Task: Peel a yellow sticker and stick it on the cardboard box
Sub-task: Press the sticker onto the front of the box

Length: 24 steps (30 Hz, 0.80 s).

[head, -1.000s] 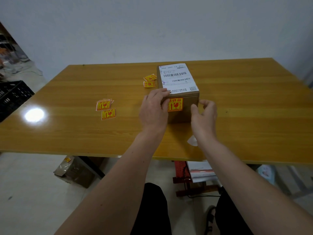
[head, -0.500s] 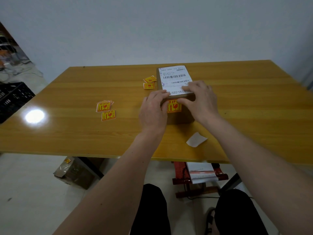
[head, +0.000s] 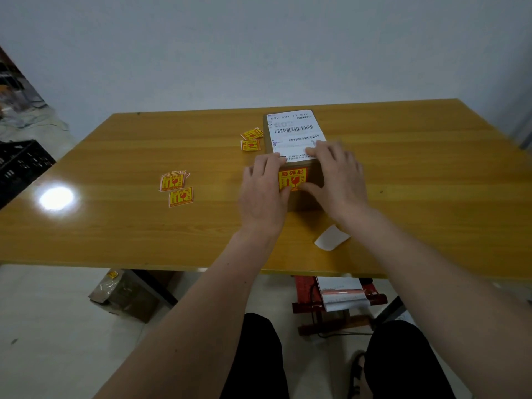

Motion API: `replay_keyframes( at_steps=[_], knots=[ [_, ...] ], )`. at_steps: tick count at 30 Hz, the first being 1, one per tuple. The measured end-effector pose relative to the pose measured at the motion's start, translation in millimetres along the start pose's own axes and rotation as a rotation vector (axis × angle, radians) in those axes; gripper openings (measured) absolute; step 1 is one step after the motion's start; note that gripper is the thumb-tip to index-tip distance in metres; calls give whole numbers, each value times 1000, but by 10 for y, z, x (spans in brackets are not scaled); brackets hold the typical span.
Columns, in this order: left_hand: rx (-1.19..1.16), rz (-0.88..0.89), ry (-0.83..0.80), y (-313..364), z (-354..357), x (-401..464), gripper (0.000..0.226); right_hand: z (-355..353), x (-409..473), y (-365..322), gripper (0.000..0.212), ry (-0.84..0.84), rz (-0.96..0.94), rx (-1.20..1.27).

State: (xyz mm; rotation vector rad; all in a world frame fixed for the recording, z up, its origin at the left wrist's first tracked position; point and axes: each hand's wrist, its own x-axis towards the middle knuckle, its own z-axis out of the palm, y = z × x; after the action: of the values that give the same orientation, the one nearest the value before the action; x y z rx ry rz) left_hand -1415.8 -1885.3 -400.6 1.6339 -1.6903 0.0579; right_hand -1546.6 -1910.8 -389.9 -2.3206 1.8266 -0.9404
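- Left hand (head: 263,194): fingers flat and together, pressed on the near face of the cardboard box (head: 305,197), thumb at the left edge of the yellow sticker (head: 292,179); it grips nothing.
- Right hand (head: 338,180): spread wide over the box's near top edge, fingertips on the white shipping label (head: 296,131), thumb pressing the sticker's lower right corner; it grips nothing.
- Yellow sticker: stuck on the box's near face, between the two thumbs, red print upright.
- Cardboard box: on the wooden table (head: 115,226), at 12 o'clock from the hands, label on top.
- White backing paper (head: 331,237): lying on the table at 5 o'clock from the box, near the right wrist.
- Spare stickers, pair (head: 251,139): at 10 o'clock from the box, just beside it.
- Spare stickers, stack and single (head: 176,188): at 9 o'clock, well apart from the box.
- Black crate (head: 20,165): on the floor, far left.
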Motion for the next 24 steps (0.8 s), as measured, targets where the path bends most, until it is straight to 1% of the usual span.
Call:
replay_keyframes(
  at_steps=[4,9,14,19,24],
  knots=[
    [4,-13,-13,11,32,-13,58,52,-18,5,74,6,-9,-64],
    [13,-7,-38,-7,31,-7,63,54,9,-19,81,4,-4,-74],
    [-7,21,-38,-49,6,17,56,21,35,26,71,-13,-18,-13],
    [5,59,-91,-70,-62,21,55,-53,47,74,63,-78,-64,-17],
    [33,56,-118,-59,-112,38,52,-114,57,67,57,-126,-46,3]
  ],
)
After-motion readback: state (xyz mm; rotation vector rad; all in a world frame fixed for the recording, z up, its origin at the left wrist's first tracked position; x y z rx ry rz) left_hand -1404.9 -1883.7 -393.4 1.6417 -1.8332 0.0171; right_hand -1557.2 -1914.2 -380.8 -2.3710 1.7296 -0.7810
